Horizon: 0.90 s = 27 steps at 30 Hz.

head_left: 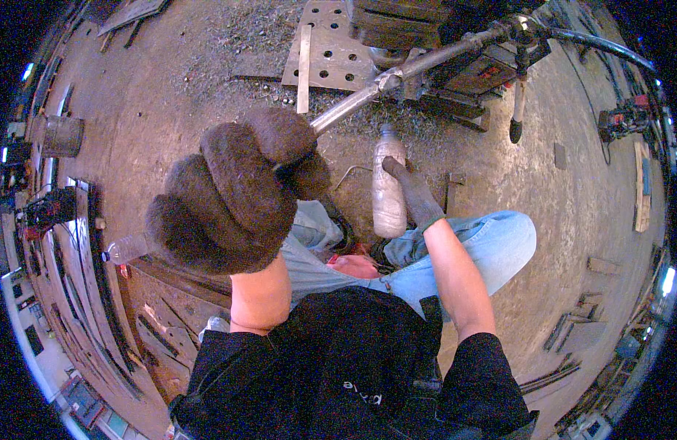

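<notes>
Risks, as judged. Left hand [239,187], at 10 o'clock, is a gloved fist; it appears closed round the near end of the metal bar [426,64], though the contact is partly hidden. If the glove slides on the smooth metal, the bar could slip free. Loose glove fabric might also snag on the joint where the bar meets the machine.

Right hand [413,187], just off centre at 1 o'clock, is gloved, thumb and fingers partly wrapped round the bottle [389,207] with pale contents. A squeeze or tilt could spill it over the jeans [492,238]; cannot tell whether the top is sealed.

Count: gloved hands, 2. Bars gripped, 1. Bottles, 2: one held, one clear bottle [131,249] at 9 o'clock. Perforated plate [338,64] at 12 o'clock, 1. Pale strip [303,70] on it, 1. Black-tipped handle [518,106] at 2 o'clock, 1. Bucket [63,136] at 10 o'clock, 1.
</notes>
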Motion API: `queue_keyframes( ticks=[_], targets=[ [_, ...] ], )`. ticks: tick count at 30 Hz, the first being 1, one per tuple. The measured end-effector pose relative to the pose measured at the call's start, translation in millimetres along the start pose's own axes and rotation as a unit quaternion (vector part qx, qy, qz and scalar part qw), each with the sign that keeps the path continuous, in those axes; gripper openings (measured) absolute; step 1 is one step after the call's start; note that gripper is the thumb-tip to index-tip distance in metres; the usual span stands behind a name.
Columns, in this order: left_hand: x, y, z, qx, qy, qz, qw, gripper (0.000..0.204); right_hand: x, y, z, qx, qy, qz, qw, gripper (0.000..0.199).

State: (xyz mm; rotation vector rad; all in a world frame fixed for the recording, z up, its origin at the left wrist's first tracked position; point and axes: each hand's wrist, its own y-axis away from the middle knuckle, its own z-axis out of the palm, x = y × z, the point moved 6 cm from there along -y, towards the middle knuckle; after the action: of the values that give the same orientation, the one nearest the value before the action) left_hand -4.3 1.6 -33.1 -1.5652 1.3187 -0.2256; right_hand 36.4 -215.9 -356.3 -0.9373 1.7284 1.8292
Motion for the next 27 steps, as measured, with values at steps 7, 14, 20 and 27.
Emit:
queue_keyframes(
  ticks=[7, 14, 20, 27],
  targets=[
    [2, 1, -1, -0.019, 0.011, 0.000, 1.000, 0.026, -14, 8, -1, 0.014, 0.111, 0.018, 0.994, 0.085],
    [2, 3, 2, -0.024, -0.028, 0.014, 0.999, 0.040, -17, 9, -1, -0.007, 0.140, 0.006, 0.990, 0.089],
    [2, 3, 1, -0.019, -0.010, 0.007, 1.000, 0.033, -11, 8, -4, 0.008, 0.125, 0.001, 0.992, 0.089],
    [-1, 3, 1, -0.022, 0.011, 0.006, 1.000, 0.025, -5, 2, 3, 0.004, -0.012, -0.046, 0.999, 0.087]
  ],
)
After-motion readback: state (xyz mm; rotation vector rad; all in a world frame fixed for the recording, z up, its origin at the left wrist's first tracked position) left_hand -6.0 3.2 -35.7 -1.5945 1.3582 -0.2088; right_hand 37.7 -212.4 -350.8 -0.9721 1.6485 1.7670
